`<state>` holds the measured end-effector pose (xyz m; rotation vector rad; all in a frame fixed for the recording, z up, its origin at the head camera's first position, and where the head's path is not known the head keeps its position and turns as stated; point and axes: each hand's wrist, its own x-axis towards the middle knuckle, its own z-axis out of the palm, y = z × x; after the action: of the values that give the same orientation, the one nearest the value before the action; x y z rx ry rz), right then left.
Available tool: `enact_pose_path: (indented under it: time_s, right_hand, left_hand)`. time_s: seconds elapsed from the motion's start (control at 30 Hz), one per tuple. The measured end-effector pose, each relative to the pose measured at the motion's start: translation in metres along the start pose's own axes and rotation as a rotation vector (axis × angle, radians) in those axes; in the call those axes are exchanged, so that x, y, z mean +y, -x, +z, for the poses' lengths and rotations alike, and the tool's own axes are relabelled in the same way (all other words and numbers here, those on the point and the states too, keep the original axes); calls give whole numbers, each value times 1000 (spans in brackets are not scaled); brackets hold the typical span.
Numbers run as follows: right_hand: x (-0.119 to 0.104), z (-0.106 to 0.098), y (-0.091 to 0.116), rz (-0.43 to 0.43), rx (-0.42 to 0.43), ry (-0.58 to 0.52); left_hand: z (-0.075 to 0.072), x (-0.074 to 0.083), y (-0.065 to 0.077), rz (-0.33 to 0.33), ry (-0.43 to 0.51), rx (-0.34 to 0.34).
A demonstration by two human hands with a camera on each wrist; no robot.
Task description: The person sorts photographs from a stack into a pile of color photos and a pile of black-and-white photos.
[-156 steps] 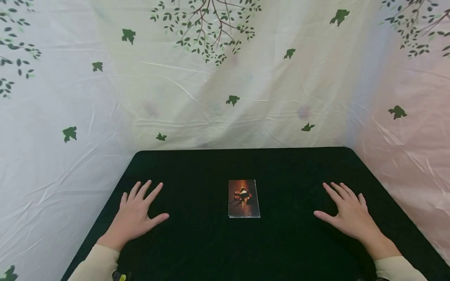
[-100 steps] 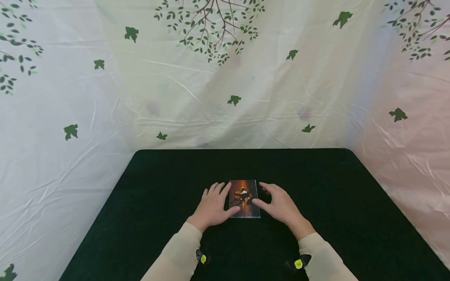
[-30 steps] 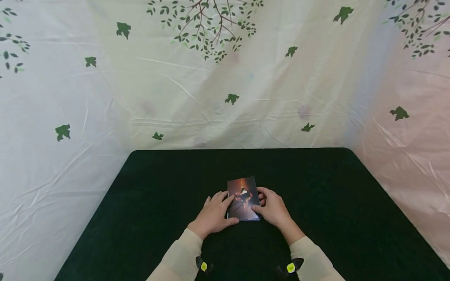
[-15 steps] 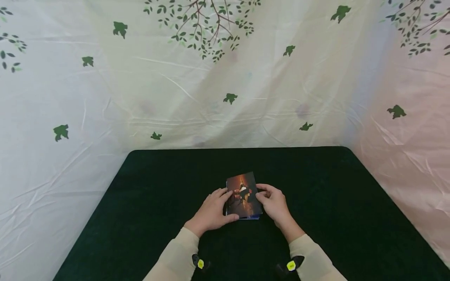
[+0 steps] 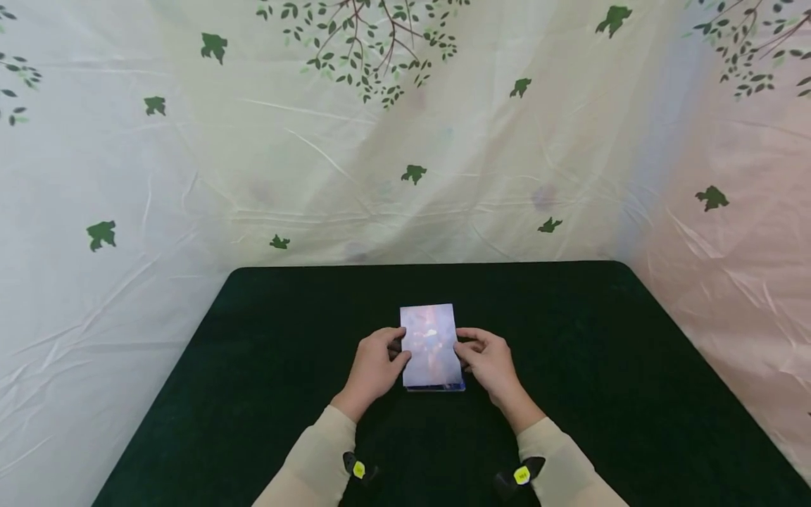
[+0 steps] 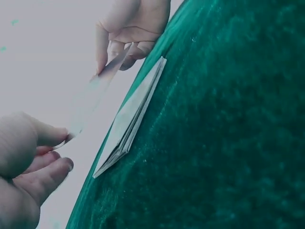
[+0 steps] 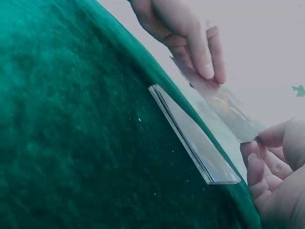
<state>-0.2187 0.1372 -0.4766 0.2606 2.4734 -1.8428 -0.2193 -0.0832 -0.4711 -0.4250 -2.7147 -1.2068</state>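
Observation:
A glossy picture card [image 5: 431, 345], washed pale by glare in the head view, is held above a stack of similar cards [image 5: 437, 388] on the dark green table. My left hand [image 5: 374, 362] pinches its left edge between thumb and fingers. At the opposite edge my right hand [image 5: 491, 362] pinches it the same way. The left wrist view shows a gap between the lifted card [image 6: 97, 93] and the stack [image 6: 131, 117]. In the right wrist view the stack [image 7: 193, 138] lies flat, its layered edges visible, below the tilted card [image 7: 221, 105].
The green cloth-covered table [image 5: 304, 303] has rounded far corners. Behind it and at both sides hangs a pale curtain [image 5: 355, 176] printed with leaves and branches. A dark device with a yellow-green tag [image 5: 359, 470] sits at the left wrist, and another [image 5: 522, 475] at the right.
Both hands have come in from the table's sides to the stack. The top card has been lifted off, and the left hand has gone from resting at the stack to pinching the card's edge.

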Motion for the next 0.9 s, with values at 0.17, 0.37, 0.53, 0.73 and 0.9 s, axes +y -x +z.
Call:
enact_pose_path:
  time_s: [0.17, 0.37, 0.53, 0.73, 0.9]
  right_hand:
    - [-6, 2, 3, -13, 43, -10]
    - [-11, 18, 11, -55, 71, -23]
    - [-14, 35, 20, -73, 23, -3]
    - [-23, 55, 24, -124, -46, 64]
    - [-27, 74, 23, -159, -63, 81]
  left_hand:
    - [-4, 2, -2, -63, 178, 107]
    - [-20, -4, 3, -232, 303, 123]
    - [-35, -15, 9, -348, 339, 118]
    - [-53, -29, 18, -439, 362, 130]
    - [-64, -39, 24, -463, 335, 132]
